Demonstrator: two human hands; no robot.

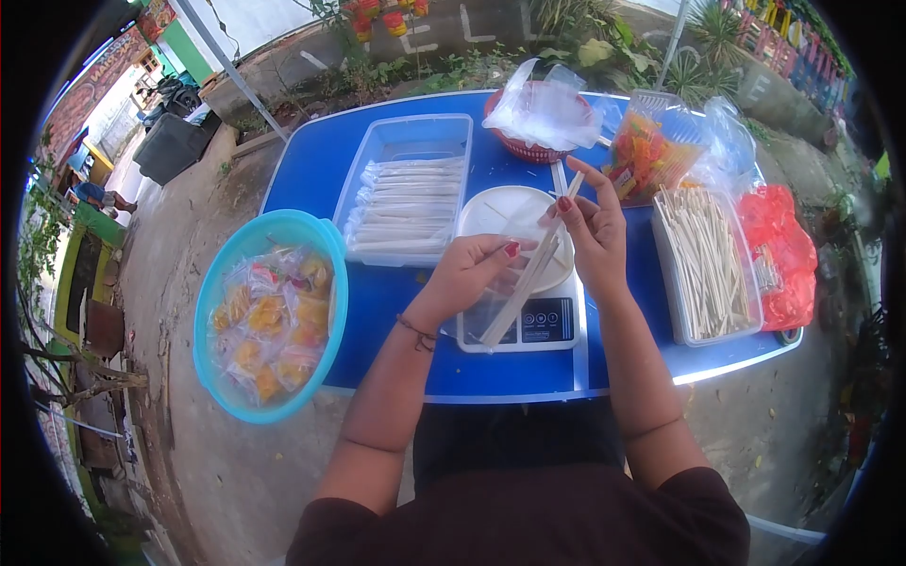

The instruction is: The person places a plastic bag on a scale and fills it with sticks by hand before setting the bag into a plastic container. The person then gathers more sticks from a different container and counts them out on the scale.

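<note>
Over a kitchen scale [549, 323] with a round white plate [510, 200], I hold a narrow clear plastic sleeve [530, 281] with thin pale sticks [514, 309] in it. My left hand [477, 269] pinches the sleeve partway along, thumb on top. My right hand [596, 226] grips the upper ends of the sticks between thumb and fingers, with its index finger raised. The bundle slants down toward the scale's front left. A few loose sticks lie on the plate, partly hidden by my hands.
Left, a clear bin [451, 247] holds several wrapped stick bundles; a turquoise basin [338, 283] of bagged yellow-orange food is beside it. Right, a clear box [722, 332] holds loose sticks, near a red plastic bag [791, 241]. Behind are a red basket [524, 146] with plastic bags and orange packets [646, 156].
</note>
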